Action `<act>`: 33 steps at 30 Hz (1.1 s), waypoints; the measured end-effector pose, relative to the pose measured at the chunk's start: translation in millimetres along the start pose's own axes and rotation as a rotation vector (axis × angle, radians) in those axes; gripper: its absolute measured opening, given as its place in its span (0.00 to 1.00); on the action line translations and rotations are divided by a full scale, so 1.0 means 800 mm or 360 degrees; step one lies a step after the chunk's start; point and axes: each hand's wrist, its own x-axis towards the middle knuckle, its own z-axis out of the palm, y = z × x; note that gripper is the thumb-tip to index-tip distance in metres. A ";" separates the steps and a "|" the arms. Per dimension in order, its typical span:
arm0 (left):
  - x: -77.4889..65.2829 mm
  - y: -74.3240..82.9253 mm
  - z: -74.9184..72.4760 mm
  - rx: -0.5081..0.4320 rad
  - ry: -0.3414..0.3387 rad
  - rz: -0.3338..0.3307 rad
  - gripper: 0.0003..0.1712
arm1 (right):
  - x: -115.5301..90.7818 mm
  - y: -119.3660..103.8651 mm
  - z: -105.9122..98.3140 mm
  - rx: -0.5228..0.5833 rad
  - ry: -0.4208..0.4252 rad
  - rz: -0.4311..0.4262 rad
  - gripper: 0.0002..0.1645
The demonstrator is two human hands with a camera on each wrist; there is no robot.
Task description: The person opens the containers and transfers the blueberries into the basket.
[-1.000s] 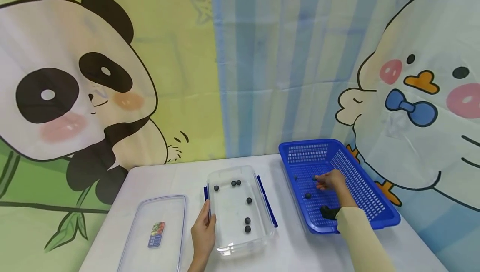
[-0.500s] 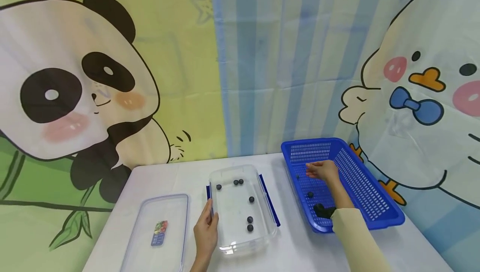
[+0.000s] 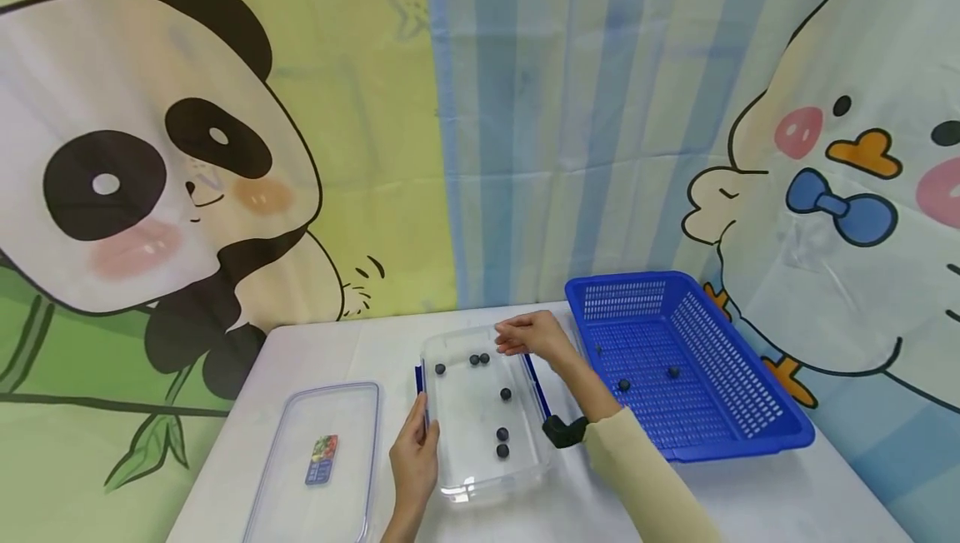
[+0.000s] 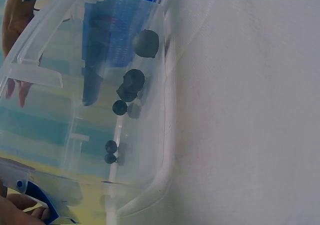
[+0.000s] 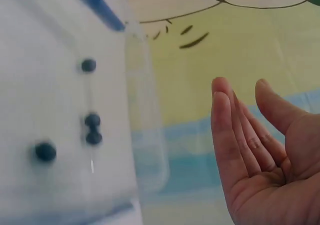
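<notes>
In the head view, the left hand (image 3: 415,455) grips the left side of a clear plastic food box (image 3: 468,418); in the left wrist view, its fingers (image 4: 27,207) lie by a blue latch (image 4: 42,200). Several dark blueberries (image 3: 506,394) sit apart in the box, some in touching pairs. Above the box's far right corner hovers the right hand (image 3: 532,335). Its thumb and fingers (image 5: 222,130) stand apart in the right wrist view, with nothing visible between them. A blue plastic basket (image 3: 686,451) on the right holds a few blueberries (image 3: 624,386).
A clear lid (image 3: 292,430) with a coloured label lies left of the box on the white table (image 3: 397,351). Blue latches (image 3: 536,385) stick out from the box's sides. A cartoon-printed curtain (image 3: 510,151) hangs behind the table. A black wrist camera (image 3: 564,430) sits on the right wrist.
The right hand has risen out of the basket and moved left to above the box. A blueberry once at its fingertips no longer shows there. The left hand keeps its grip on the box.
</notes>
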 end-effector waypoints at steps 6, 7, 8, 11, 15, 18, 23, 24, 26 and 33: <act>-0.002 0.003 -0.001 0.0004 -0.0011 -0.0019 0.25 | 0.042 0.016 0.066 -0.0195 -0.0015 0.0090 0.16; -0.002 0.003 0.000 0.0013 -0.0016 -0.0023 0.25 | 0.047 0.022 0.075 -0.0241 -0.0005 0.0094 0.16; -0.003 0.003 0.000 0.0015 -0.0020 -0.0033 0.25 | 0.052 0.030 0.083 -0.0291 0.0013 0.0096 0.15; -0.004 -0.001 0.003 0.0010 -0.0026 -0.0042 0.25 | 0.059 0.058 0.104 -0.0335 0.0127 0.0089 0.13; -0.006 0.011 0.005 -0.0031 -0.0021 -0.0002 0.24 | 0.059 0.091 0.125 -0.0272 0.0315 0.0069 0.12; -0.008 0.029 0.003 -0.0049 -0.0028 0.0041 0.23 | 0.057 0.110 0.133 -0.0218 0.0414 0.0079 0.12; -0.010 0.046 -0.001 -0.0031 -0.0051 0.0037 0.23 | 0.060 0.133 0.140 -0.0176 0.0465 0.0031 0.11; -0.010 0.046 -0.001 -0.0029 -0.0052 0.0038 0.23 | 0.061 0.136 0.141 -0.0170 0.0456 0.0019 0.11; -0.009 0.046 -0.002 -0.0023 -0.0044 0.0051 0.23 | 0.063 0.140 0.142 -0.0165 0.0425 -0.0004 0.10; -0.003 0.044 -0.006 -0.0057 -0.0014 0.0103 0.23 | 0.075 0.145 0.149 -0.0173 0.0378 -0.0009 0.11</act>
